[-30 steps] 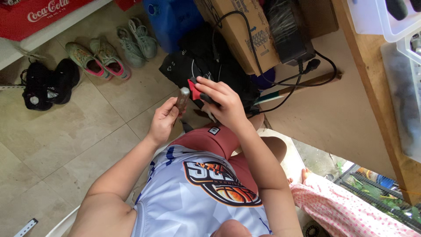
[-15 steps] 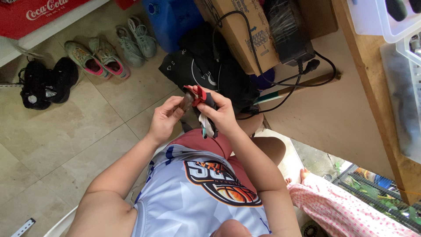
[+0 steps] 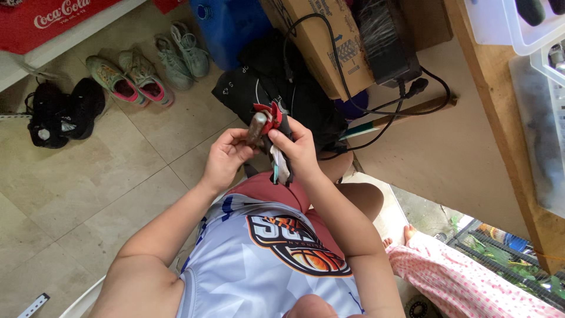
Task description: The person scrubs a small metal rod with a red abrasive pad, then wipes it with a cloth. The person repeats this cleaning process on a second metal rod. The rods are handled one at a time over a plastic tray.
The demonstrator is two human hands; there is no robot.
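Above the seated person's lap, over the tiled floor (image 3: 88, 176), the left hand (image 3: 226, 159) grips a brown rod-like piece (image 3: 256, 126) while the right hand (image 3: 297, 150) clamps a red-and-black tool (image 3: 272, 121) against its tip, apparently mid-fitting, which next calls for steady alignment.

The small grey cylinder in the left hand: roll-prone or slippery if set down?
Cylinder: rounded and smooth-looking, so it would probably roll if laid on the tiled floor. It looks metallic, so likely stiff and fairly dense for its size. The left hand pinches its lower end while the right hand holds red-and-black pieces against it; a loose grip might slip.
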